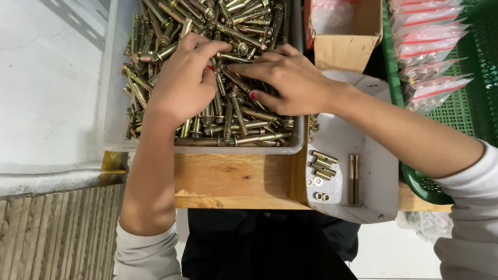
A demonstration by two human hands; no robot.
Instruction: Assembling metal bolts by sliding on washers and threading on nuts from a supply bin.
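Note:
Both hands rest in a clear plastic bin (111,78) heaped with brass-coloured anchor bolts (244,119). My left hand (181,80) lies palm down on the pile, fingers curled into the bolts. My right hand (288,80) reaches in from the right, its fingertips meeting the left hand's among the bolts. Whether either hand grips a bolt is hidden by the fingers.
A grey metal tray (376,171) at the right holds a few bolts, sleeves and washers (324,166). A cardboard box (345,49) sits behind it. A green perforated basket (467,103) holds several small filled plastic bags (430,57). A wooden bench (233,179) lies under the bin.

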